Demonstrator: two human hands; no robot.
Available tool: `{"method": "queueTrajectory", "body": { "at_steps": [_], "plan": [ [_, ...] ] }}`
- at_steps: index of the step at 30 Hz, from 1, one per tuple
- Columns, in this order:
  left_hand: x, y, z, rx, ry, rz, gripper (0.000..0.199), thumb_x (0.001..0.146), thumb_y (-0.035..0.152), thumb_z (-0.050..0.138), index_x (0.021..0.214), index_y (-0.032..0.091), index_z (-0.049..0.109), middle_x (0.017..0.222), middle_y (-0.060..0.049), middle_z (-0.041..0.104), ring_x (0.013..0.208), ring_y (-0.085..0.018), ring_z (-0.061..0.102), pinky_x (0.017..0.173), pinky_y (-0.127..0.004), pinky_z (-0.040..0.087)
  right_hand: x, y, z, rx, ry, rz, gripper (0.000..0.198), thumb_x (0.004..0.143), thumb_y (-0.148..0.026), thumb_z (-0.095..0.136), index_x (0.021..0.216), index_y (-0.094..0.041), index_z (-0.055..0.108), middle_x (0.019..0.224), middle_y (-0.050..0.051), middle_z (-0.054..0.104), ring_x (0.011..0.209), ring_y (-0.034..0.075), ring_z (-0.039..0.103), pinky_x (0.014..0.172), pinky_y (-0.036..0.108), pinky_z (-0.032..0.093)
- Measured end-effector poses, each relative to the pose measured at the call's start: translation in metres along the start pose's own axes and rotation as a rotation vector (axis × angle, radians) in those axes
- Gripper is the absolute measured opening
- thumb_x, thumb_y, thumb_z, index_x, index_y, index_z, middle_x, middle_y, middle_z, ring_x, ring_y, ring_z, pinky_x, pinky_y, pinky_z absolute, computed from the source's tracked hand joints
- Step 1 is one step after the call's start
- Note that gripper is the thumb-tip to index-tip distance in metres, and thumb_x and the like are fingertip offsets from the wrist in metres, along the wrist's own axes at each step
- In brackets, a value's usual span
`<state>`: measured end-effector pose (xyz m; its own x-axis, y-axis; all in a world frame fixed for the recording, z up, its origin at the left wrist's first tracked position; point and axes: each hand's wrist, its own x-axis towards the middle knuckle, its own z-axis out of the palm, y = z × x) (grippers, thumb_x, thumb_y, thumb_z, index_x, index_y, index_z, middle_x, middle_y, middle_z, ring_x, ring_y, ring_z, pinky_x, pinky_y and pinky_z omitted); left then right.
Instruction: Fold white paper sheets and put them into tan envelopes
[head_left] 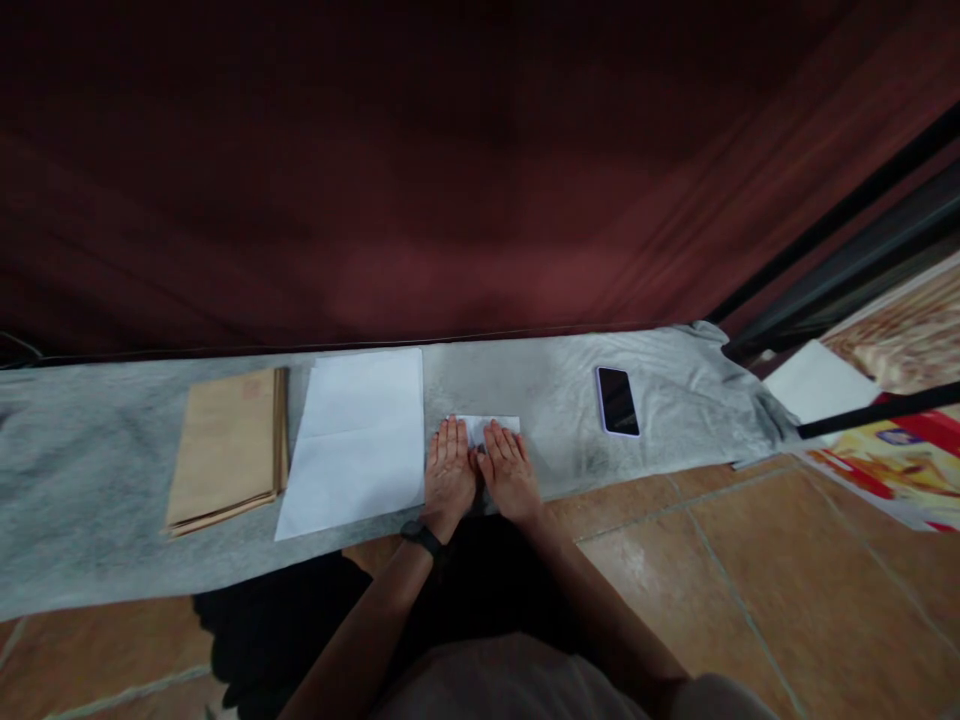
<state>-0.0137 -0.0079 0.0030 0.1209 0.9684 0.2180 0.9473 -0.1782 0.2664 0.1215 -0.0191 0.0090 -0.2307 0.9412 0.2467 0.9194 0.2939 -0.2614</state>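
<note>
A small white piece of paper [480, 428], apparently folded, lies on the grey cloth in front of me. My left hand [450, 472] rests flat on its left part, fingers stretched out and pointing away from me. On its right part my right hand [510, 475] is pressed flat in the same way. The hands nearly meet at the thumbs and hide most of the paper. Just left of my left hand is a stack of white paper sheets [364, 440]; the top sheet shows a faint crease across it.
A pile of brown envelopes [225, 440] lies at the left on the grey cloth [97, 480]. To the right is a phone [618, 402] with a dark screen. A dark red curtain [450, 200] hangs behind. A colourful box [892, 460] and dark metal bars stand far right.
</note>
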Motion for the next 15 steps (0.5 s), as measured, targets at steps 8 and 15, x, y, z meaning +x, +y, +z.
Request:
{"method": "queueTrajectory", "body": {
  "at_steps": [8, 15],
  "plan": [
    [0.0, 0.002, 0.0, -0.027, 0.029, -0.02, 0.06, 0.098, 0.024, 0.035, 0.153, 0.001, 0.031, 0.16, -0.024, 0.033, 0.153, -0.031, 0.024, 0.122, -0.054, 0.029, -0.01, 0.011, 0.006, 0.005, 0.042, 0.016, 0.051, 0.106, -0.036, 0.037, 0.154, -0.017, 0.04, 0.157, 0.009, 0.044, 0.144, 0.024, 0.043, 0.122, 0.046, 0.024],
    [-0.008, 0.007, 0.001, -0.028, 0.048, -0.081, 0.063, 0.099, 0.03, 0.037, 0.154, 0.0, 0.029, 0.16, -0.025, 0.033, 0.152, -0.033, 0.027, 0.122, -0.054, 0.029, -0.023, 0.029, 0.003, -0.05, 0.087, 0.023, 0.055, 0.106, -0.036, 0.037, 0.157, -0.016, 0.033, 0.157, 0.01, 0.042, 0.144, 0.027, 0.042, 0.122, 0.047, 0.022]
  ]
}}
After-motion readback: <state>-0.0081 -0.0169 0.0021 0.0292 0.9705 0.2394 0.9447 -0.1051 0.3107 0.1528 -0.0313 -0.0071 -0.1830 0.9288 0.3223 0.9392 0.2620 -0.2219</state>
